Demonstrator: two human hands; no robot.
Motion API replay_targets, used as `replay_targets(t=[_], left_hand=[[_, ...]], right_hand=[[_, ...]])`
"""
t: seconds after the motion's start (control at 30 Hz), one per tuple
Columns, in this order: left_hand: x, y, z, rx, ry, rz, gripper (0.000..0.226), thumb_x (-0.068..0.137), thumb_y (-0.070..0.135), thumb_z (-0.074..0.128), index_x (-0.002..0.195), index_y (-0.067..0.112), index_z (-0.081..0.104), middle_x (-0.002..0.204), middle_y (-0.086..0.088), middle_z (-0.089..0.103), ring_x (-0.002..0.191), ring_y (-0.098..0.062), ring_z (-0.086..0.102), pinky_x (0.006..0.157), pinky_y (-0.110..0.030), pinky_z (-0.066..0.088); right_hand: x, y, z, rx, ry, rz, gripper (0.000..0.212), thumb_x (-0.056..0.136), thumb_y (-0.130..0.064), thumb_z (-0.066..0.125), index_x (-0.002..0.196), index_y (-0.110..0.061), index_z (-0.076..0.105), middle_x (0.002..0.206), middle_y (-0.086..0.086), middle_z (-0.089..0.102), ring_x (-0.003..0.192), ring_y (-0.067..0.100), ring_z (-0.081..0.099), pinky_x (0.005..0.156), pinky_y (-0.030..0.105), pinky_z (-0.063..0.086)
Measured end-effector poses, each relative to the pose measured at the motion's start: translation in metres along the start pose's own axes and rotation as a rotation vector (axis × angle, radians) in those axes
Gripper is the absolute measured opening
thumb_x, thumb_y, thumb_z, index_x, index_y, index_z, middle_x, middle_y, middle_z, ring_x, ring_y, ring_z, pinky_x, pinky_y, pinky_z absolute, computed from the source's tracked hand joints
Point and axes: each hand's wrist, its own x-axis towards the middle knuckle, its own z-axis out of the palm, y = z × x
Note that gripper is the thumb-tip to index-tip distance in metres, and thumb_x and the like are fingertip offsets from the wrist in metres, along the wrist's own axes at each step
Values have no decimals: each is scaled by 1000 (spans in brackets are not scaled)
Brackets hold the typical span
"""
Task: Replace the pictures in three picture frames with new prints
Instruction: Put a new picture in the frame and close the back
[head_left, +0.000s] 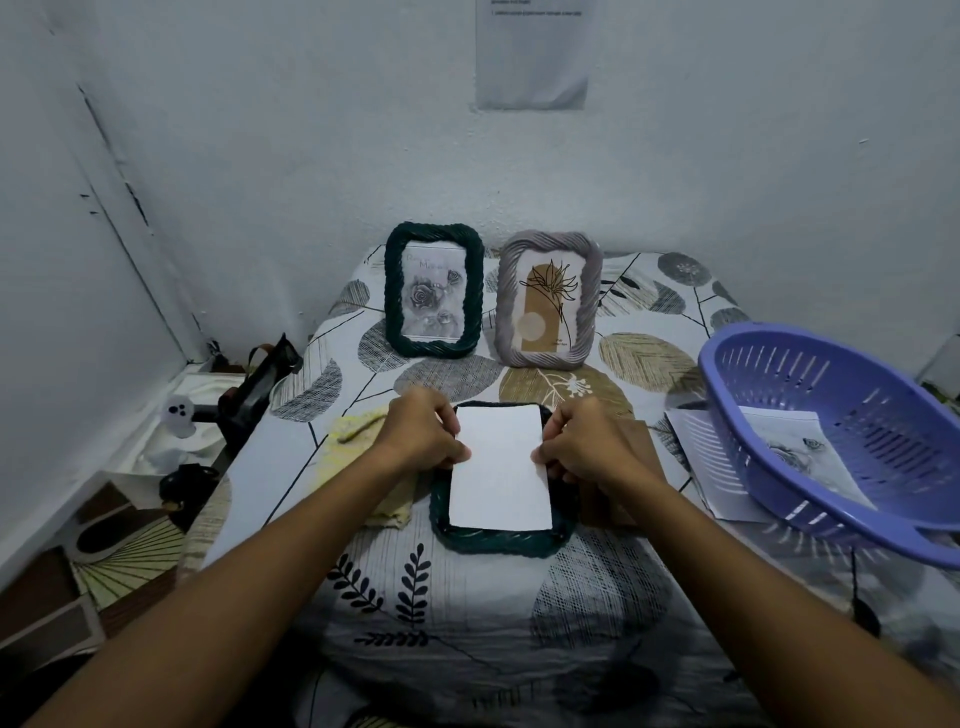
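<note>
In the lower middle of the picture a dark green frame (501, 538) is lying face down on a leaf-patterned cloth (467, 587), and a white sheet of paper (500, 467) is lying in its opening, blank side up. The left hand (423, 431) is sitting at the sheet's left edge with its fingers curled and the thumb pressing on the paper. The right hand (587, 447) is sitting at the right edge, fingers curled too, its fingertips pinching that edge of the sheet. Both forearms are reaching in from the bottom corners.

Higher up, near the middle, 2 more frames are standing upright against the wall: a second dark green frame (434, 291) showing a grey rose print on the left, and a grey frame (548, 300) showing a brown plant print just beside it on the right.

At the right edge a purple plastic basket (831, 436) is resting tilted, with a printed picture (795, 447) inside it and loose sheets (711, 467) lying under its left rim. A brown board (615, 499) is peeking out beneath the right hand. A yellow rag (358, 431) is lying left of the left hand. On the far left, off the cloth, dark objects are too dim to make out.
</note>
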Motion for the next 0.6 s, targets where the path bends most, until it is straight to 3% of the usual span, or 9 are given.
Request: replay_targets(t=[0.17, 0.43, 0.5, 0.6], left_hand=[[1, -2, 3, 159, 25, 111, 22, 59, 5, 86, 69, 8, 67, 67, -9, 68, 54, -15, 63, 59, -31, 59], [5, -5, 5, 380, 1, 305, 25, 63, 19, 86, 83, 11, 73, 79, -3, 69, 77, -18, 65, 69, -30, 54], [4, -7, 3, 465, -42, 411, 29, 67, 29, 83, 92, 17, 74, 89, 1, 67, 87, -17, 62, 72, -30, 51], [2, -12, -3, 538, -176, 568, 46, 72, 45, 77, 110, 21, 70, 119, 3, 63, 115, -16, 51, 93, -33, 44]], right_hand=[[0, 0, 2, -65, 8, -29, 20, 75, 5, 74, 72, -7, 59, 62, 13, 66, 54, 21, 65, 46, 27, 50], [3, -1, 2, -145, 8, -50, 18, 76, 3, 75, 77, -6, 60, 68, 15, 69, 65, 30, 71, 54, 34, 55], [4, 0, 2, -176, 13, -66, 16, 75, 1, 76, 79, -6, 61, 69, 15, 69, 65, 29, 71, 57, 38, 57], [6, 4, 2, -279, 47, -108, 15, 73, -10, 79, 79, -12, 65, 78, 7, 68, 69, 23, 67, 63, 40, 59]])
